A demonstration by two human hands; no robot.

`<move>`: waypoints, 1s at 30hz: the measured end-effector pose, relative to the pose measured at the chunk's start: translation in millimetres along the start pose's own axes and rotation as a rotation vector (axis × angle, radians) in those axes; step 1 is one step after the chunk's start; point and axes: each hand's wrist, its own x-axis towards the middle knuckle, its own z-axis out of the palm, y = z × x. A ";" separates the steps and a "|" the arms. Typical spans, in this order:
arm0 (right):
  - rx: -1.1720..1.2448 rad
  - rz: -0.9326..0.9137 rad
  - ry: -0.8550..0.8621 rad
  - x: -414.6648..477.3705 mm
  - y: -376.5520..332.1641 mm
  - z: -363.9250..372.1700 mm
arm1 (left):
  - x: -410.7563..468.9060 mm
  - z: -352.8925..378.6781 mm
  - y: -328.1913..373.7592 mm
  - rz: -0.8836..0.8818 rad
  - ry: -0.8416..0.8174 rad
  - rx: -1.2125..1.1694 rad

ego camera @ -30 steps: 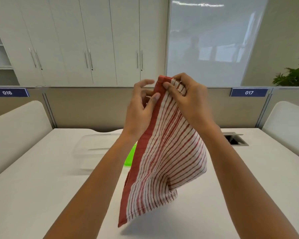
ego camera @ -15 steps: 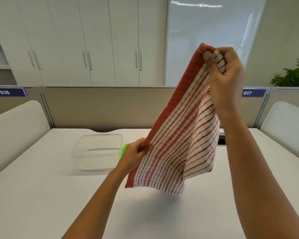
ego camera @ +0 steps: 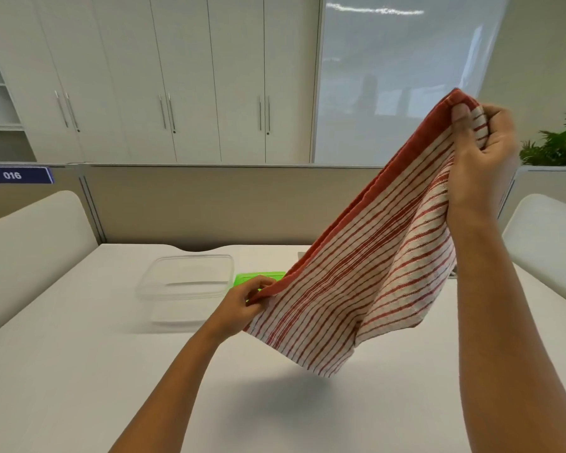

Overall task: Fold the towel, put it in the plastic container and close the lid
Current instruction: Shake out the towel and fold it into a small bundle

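**Striped towel held up between two hands above the tabletop**

The towel (ego camera: 366, 276) is white with thin red stripes and a solid red band along its upper edge. It hangs in the air, stretched on a slant from upper right down to lower left, with its loose lower part drooping to a corner above the tabletop (ego camera: 79, 371). The right hand (ego camera: 481, 152) is raised high, its thumb and fingers pinched shut on the top corner. The left hand (ego camera: 242, 305) is low, closed on the red band at the lower corner. Behind the left hand, a clear plastic container (ego camera: 187, 279) stands open on the tabletop, with nothing visible inside it. Just beside it to the right lies a bright green lid (ego camera: 258, 276), partly hidden by the towel.
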 end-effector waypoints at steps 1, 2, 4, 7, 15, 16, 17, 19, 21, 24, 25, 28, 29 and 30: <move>0.007 -0.004 -0.005 0.3 -0.1 0.9 | -1.1 2.0 -0.4 -0.005 -0.016 -0.015; 0.007 -0.006 -0.009 0.3 -0.3 1.6 | -1.7 3.8 -1.0 -0.021 -0.034 -0.024; 0.000 -0.011 -0.012 0.1 -0.6 2.6 | -2.4 5.5 -3.2 -0.076 -0.085 -0.017; -0.009 -0.011 0.001 0.5 0.7 0.8 | -3.3 4.8 -7.1 -0.158 -0.207 0.060; -0.017 0.050 0.047 1.1 21.6 -20.2 | -5.4 -41.9 -12.3 -0.144 0.220 -0.116; -0.024 0.059 0.042 0.6 27.0 -23.9 | -5.4 -51.7 -9.8 -0.116 0.304 -0.177; -0.036 0.065 0.037 -0.3 32.7 -26.9 | -4.6 -61.1 -6.3 -0.083 0.382 -0.241; -0.058 0.066 0.020 -3.0 44.3 -31.4 | -1.5 -79.0 2.4 -0.047 0.508 -0.422; -0.094 0.065 0.002 -6.6 56.1 -34.4 | 1.4 -94.9 12.7 -0.040 0.571 -0.584; -0.176 0.068 -0.040 -12.8 74.4 -37.3 | 1.6 -110.9 27.7 0.018 0.651 -0.635; -0.204 0.067 -0.051 -15.1 79.7 -37.8 | 1.0 -113.6 31.9 0.042 0.681 -0.624; -0.293 0.062 -0.052 -22.6 92.8 -39.0 | -1.7 -113.0 41.9 0.085 0.784 -0.509; -0.319 0.061 -0.048 -25.7 95.7 -39.7 | -2.8 -111.2 44.1 0.090 0.820 -0.469; -0.342 0.060 -0.047 -28.9 98.6 -41.2 | -4.6 -108.9 45.9 0.096 0.849 -0.434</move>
